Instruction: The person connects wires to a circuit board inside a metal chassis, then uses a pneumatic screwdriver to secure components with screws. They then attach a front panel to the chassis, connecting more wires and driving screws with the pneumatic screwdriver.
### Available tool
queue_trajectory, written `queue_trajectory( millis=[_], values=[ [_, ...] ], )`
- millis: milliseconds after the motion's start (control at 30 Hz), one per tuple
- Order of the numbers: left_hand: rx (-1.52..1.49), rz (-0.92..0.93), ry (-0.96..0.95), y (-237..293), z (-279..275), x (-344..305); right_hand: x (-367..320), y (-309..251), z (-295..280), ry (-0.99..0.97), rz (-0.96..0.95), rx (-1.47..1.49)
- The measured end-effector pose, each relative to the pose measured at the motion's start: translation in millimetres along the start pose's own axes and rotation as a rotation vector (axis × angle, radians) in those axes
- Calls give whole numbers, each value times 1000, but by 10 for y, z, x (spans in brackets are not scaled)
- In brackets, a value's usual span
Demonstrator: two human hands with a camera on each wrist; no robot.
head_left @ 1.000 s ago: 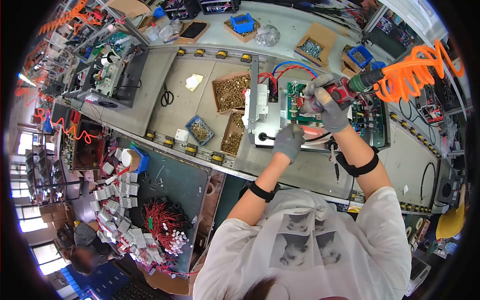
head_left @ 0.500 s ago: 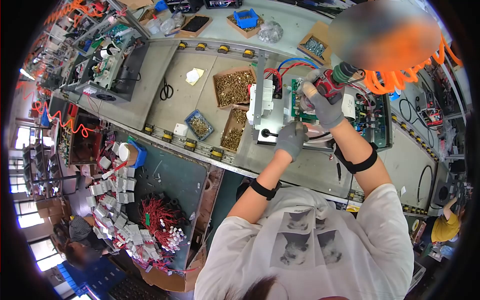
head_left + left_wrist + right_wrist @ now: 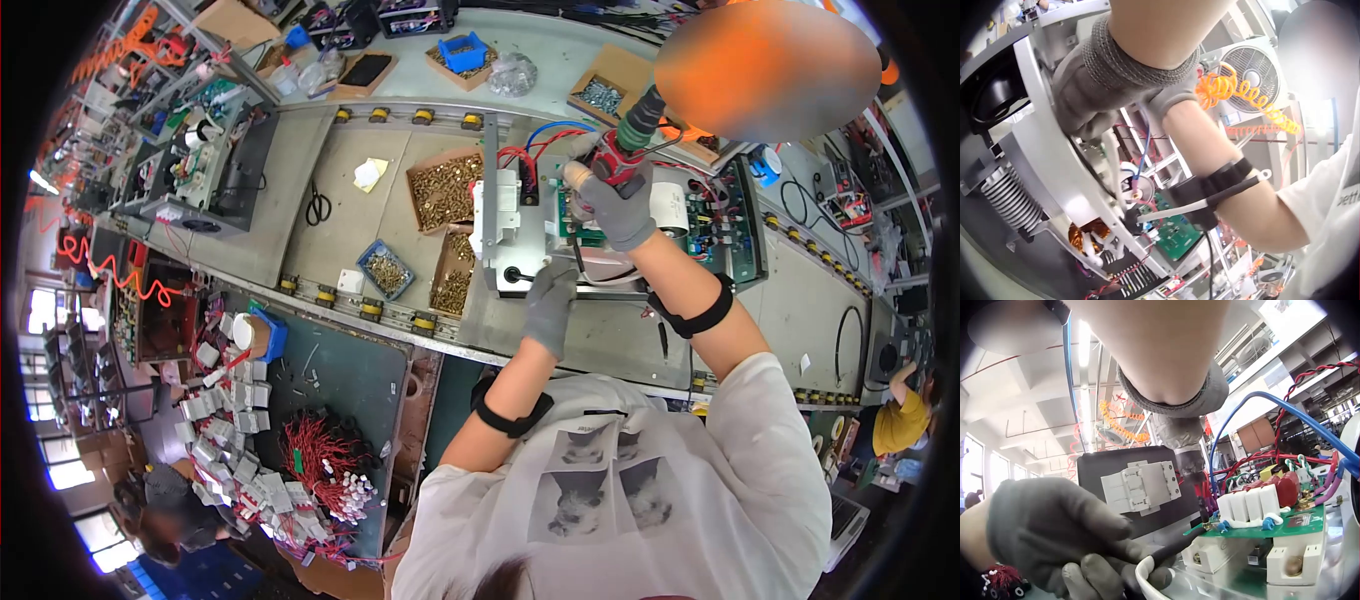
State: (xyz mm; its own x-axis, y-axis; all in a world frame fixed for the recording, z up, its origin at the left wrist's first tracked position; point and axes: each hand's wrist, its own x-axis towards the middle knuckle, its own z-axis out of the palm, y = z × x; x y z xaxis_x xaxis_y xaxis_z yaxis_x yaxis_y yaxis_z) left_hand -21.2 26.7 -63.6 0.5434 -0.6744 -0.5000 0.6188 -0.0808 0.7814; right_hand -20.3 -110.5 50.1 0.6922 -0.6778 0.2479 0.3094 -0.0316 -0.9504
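Note:
My gloved right hand (image 3: 618,210) grips a red power screwdriver (image 3: 612,160) with a green rear end, over an open metal chassis. In the right wrist view the screwdriver's bit (image 3: 1202,506) points down at the near edge of a green circuit board (image 3: 1260,530), right where a black-sleeved cable (image 3: 1175,547) ends. My gloved left hand (image 3: 550,305) is at the chassis's front edge; in the right wrist view its fingers curl round that cable, beside a white wire loop. The left wrist view shows the back of the left hand (image 3: 1088,94) against the metal frame.
Boxes of brass fasteners (image 3: 447,190) and a blue tray of screws (image 3: 386,270) lie left of the chassis. An orange coiled hose, partly blurred, hangs at upper right. Scissors (image 3: 318,205) lie farther left, and another chassis (image 3: 205,165) stands beyond them.
The screwdriver's rear end has swung left and its body stands more away from me. My left hand has shifted slightly left and toward me. The head view has shifted a little.

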Motion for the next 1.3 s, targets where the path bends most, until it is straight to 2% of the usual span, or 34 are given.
queue_trajectory(
  millis=[67, 133, 167, 267, 333, 400, 467, 533, 567, 700, 767, 900, 1067, 1200, 1267, 1300],
  values=[
    [-90, 81, -28, 20, -71, -107, -23, -74, -49, -53, -111, 57],
    [-122, 135, -125, 124, -97, -229, -126, -330, -138, -24, -52, 63],
    [-162, 182, -205, 171, -69, -297, -185, -506, -159, 41, -71, 119],
    [-213, 199, -258, 329, 108, -437, -397, -804, -355, 178, -213, 189],
    [-273, 154, -284, 327, 198, -407, -556, -913, -522, 175, -293, 255],
    [-349, 13, -298, 332, 308, -382, -693, -953, -652, 183, -312, 330],
    [-362, -35, -317, 211, 377, -281, -798, -942, -737, 190, -309, 372],
    [-484, -44, -479, 87, 383, -180, -874, -940, -793, 252, -313, 431],
    [-509, -81, -497, 35, 377, -154, -897, -924, -826, 246, -323, 432],
    [-504, -49, -426, 122, 521, -268, -967, -891, -870, 273, -319, 422],
    [-488, 33, -376, 141, 542, -278, -986, -870, -895, 279, -336, 424],
    [-519, -16, -365, 44, 446, -207, -991, -880, -886, 318, -358, 446],
    [-568, 3, -539, 34, 402, -178, -985, -861, -880, 290, -369, 476],
    [-544, 5, -532, 77, 414, -220, -1003, -852, -889, 260, -368, 439],
    [-296, 104, -389, 106, 445, -246, -1004, -887, -864, 267, -341, 439],
    [-295, 100, -391, 125, 474, -271, -1014, -902, -860, 274, -313, 439]
  ],
)
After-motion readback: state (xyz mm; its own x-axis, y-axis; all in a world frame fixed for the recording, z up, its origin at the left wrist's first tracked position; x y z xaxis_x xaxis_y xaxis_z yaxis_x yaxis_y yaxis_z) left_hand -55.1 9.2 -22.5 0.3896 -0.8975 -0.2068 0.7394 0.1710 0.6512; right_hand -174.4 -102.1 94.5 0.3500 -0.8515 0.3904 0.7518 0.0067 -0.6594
